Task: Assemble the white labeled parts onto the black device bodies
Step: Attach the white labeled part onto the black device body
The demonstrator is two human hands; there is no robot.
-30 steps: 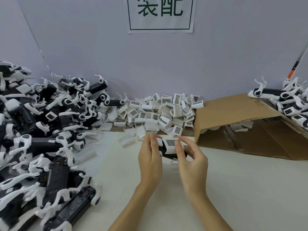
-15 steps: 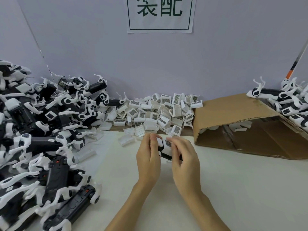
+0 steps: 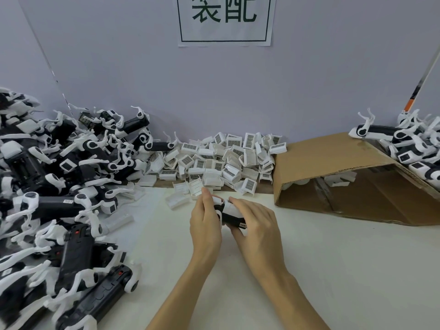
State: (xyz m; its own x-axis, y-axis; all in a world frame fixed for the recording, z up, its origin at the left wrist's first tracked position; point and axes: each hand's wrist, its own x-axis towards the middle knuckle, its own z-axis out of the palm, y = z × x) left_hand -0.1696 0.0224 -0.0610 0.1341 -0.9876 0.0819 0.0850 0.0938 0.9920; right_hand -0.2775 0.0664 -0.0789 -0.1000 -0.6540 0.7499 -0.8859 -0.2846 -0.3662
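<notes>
Both hands, left (image 3: 205, 225) and right (image 3: 256, 225), clamp 1 black device body (image 3: 234, 220) above the table's (image 3: 333, 270) middle. The right palm now covers the white labeled part (image 3: 227, 207), exposed 1 second ago, so it is probably being pressed home.

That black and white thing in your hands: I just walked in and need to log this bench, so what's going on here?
A person is fitting a white labeled part onto a black device body above the table. The left hand grips one end and the right hand wraps over the other. Loose white parts lie piled against the wall, unfinished devices are heaped on the left, and more devices rest on a cardboard box on the right.
</notes>
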